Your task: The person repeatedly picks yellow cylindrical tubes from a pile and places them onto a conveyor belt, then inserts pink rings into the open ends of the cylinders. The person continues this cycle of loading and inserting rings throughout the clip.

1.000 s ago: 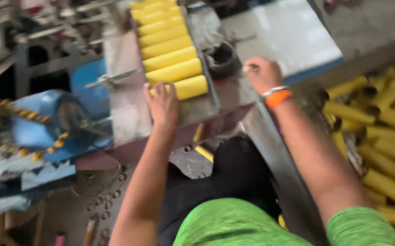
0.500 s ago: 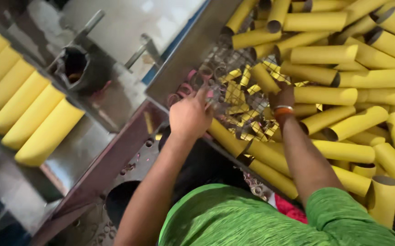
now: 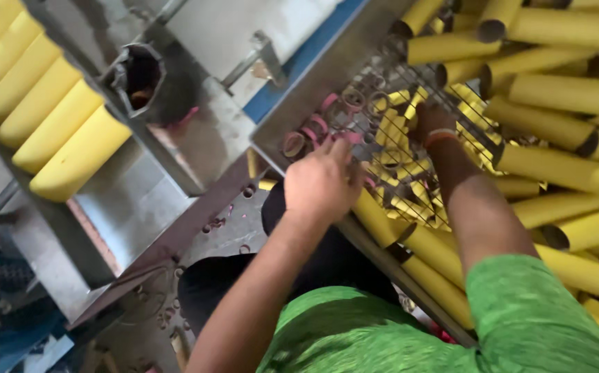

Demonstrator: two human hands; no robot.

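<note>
Left hand [image 3: 323,183] flat over the yellow tubes [image 3: 382,224] at the mesh tray [image 3: 382,76] edge, grip hidden. Right hand [image 3: 432,119] among scraps, grip unclear. Tubes look light, rigid, crushable: hold mid-body.

Matt yellow cardboard tubes [image 3: 562,169] lie on the right over a bare wire mesh [image 3: 389,76]; the tray [image 3: 196,155] at left is dull, scuffed sheet metal.

A metal tray [image 3: 272,141] with a wire-mesh floor carried loose yellow cardboard tubes [image 3: 555,166], yellow offcut scraps [image 3: 410,173] and pink rings [image 3: 313,131]. To its left, a steel machine bed [image 3: 133,207] bore a row of yellow tubes [image 3: 44,117].
</note>
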